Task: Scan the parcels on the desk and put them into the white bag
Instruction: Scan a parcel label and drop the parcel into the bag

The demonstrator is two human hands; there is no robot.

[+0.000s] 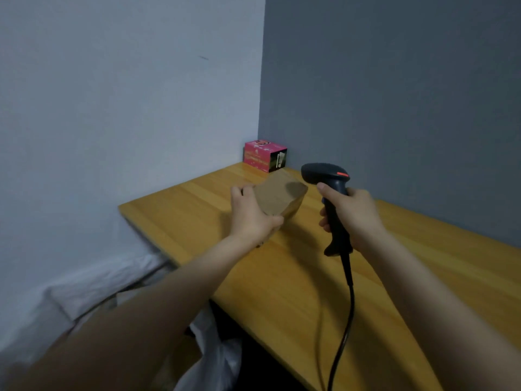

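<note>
My left hand (251, 213) grips a plain brown cardboard parcel (277, 196) and holds it tilted just above the wooden desk (197, 210). My right hand (352, 215) grips the handle of a black barcode scanner (327, 176), whose head points left toward the parcel from a short gap away. The scanner's cable (345, 320) hangs down over the desk's near part. A pink and black box (263, 155) stands in the far corner of the desk. The white bag (93, 286) lies open on the floor to the left of the desk, partly hidden by my left arm.
A pale wall runs along the left and a grey wall behind the desk; they meet at the corner by the pink box. The desk's left edge (146, 235) drops off above the bag. Bare desk surface stretches to the right of the scanner.
</note>
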